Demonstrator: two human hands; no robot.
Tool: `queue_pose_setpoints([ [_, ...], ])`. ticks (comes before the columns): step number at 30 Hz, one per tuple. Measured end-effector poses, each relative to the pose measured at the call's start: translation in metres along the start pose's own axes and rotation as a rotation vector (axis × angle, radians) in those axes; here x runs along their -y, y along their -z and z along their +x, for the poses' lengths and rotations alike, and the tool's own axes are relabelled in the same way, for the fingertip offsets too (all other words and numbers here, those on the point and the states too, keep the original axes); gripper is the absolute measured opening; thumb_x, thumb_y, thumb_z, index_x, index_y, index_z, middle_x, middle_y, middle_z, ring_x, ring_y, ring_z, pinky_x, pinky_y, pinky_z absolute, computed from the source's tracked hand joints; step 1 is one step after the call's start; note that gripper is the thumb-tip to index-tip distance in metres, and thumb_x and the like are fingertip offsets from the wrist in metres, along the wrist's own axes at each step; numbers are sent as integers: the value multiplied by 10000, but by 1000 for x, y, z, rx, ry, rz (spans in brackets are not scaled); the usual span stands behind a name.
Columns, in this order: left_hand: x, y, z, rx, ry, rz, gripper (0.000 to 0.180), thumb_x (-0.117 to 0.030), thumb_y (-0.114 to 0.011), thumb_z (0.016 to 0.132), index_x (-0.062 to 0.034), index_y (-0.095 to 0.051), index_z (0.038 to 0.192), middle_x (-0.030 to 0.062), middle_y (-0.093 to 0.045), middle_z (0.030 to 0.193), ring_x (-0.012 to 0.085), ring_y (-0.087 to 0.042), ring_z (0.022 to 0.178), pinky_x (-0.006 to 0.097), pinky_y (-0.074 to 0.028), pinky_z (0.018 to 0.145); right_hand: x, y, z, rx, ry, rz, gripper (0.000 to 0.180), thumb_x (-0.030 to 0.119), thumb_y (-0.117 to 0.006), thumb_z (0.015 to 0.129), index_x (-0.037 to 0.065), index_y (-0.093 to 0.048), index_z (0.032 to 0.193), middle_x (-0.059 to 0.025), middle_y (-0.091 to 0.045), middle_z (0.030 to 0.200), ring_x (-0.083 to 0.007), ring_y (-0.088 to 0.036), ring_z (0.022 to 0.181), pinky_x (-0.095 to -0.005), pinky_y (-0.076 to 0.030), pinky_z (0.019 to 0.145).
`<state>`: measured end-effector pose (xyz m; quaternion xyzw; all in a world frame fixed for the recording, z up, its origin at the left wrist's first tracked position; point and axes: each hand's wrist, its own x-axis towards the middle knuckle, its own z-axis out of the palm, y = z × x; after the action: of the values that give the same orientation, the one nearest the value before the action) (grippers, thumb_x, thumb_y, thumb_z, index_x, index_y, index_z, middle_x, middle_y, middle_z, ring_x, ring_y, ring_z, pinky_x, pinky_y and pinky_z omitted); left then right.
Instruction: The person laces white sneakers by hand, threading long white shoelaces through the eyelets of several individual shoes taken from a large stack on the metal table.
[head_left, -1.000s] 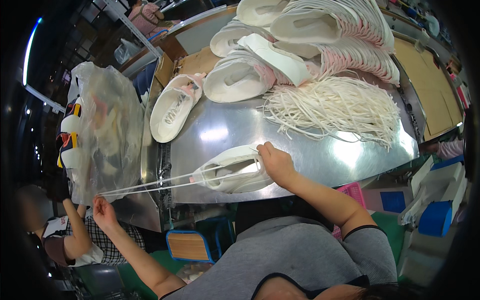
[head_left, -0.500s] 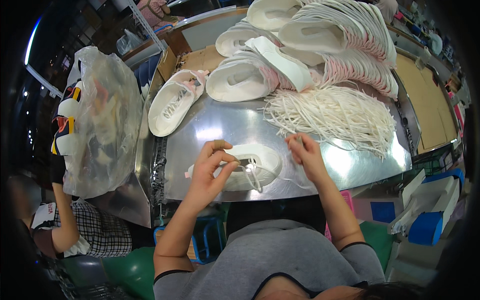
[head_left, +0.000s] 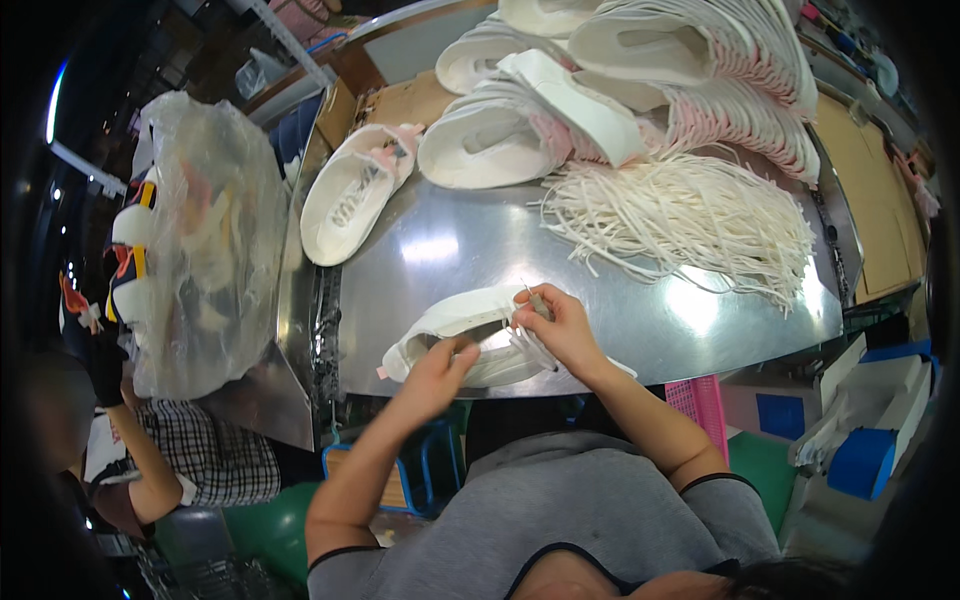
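Observation:
A white shoe upper (head_left: 455,313) with a small pink tab lies on the steel table in front of me. My left hand (head_left: 440,375) is closed at the near edge of its opening, thumb and fingertips pinched there and slightly blurred. Over the toe end, my right hand (head_left: 555,325) grips a small hook tool (head_left: 541,306) with a grey handle and a thin metal tip. White lace (head_left: 530,345) loops out of the upper beneath the right hand, and its tail runs under the wrist to the table's near edge.
A laced upper (head_left: 345,215) lies at the left, and stacked white uppers (head_left: 490,145) fill the back. A heap of white laces (head_left: 690,225) lies right. Beyond the table's left edge stand a plastic bag (head_left: 215,250) and a co-worker's gloved hand (head_left: 100,365). A pink basket (head_left: 697,410) sits below.
My right hand has moved left and down to the upper from beside the lace heap. My left hand has dropped from the lace to the near edge, and the upper is tilted with its opening wider.

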<state>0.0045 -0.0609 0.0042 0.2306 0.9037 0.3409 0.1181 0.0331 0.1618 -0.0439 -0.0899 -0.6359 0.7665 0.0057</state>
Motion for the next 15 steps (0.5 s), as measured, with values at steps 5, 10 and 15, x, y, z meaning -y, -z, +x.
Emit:
queue_pose_setpoints([
  [5, -16, -8, 48, 338, 758, -1018, 369, -370, -660, 929, -52, -648, 1116, 63, -678, 987, 130, -596, 806, 262, -492, 730, 8, -6, -1, -14, 25, -140, 286, 80, -683, 864, 30, -598, 1133, -51, -687, 871, -114, -640, 816, -246, -498, 755],
  [10, -15, -31, 28, 42, 453, -787, 297, -293, -663, 923, -27, -665, 1056, 41, -686, 880, 103, -588, 712, 233, -485, 644, 9, -9, -8, 60, 47, -387, 378, 105, -715, 833, 61, -545, 1168, -71, -689, 806, -144, -650, 746, -288, -493, 689],
  [15, -23, -41, 19, -219, 191, -687, 209, -119, -714, 875, 25, -688, 1024, 56, -719, 905, 126, -675, 793, 255, -530, 693, 20, -5, -12, 153, 39, -517, 394, 179, -711, 823, 94, -522, 1158, -147, -711, 871, -316, -687, 860, -403, -527, 748],
])
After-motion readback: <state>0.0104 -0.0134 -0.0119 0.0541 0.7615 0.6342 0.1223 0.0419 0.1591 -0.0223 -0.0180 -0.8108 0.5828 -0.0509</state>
